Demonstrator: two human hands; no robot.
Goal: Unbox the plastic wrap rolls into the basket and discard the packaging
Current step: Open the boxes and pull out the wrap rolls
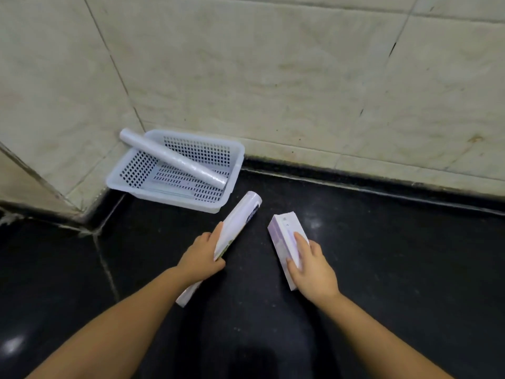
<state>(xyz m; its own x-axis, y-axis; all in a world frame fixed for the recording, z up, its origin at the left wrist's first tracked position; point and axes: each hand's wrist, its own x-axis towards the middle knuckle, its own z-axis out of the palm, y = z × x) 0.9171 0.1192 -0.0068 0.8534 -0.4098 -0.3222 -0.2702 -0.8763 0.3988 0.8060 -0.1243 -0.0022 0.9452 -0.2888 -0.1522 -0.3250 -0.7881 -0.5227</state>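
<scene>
One roll lies in the basket; near it, left hand grips one box, right hand grips another box

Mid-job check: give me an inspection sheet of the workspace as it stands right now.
Surface: dark glossy floor, bare.
Job's things: white basket in the corner; one unboxed roll leaning across it, upper end over the rim.
Clutter: nothing seen.
Hands: left hand grips a long box; right hand grips a second box.
Cables: nothing seen.
Surroundings: tiled walls.
</scene>
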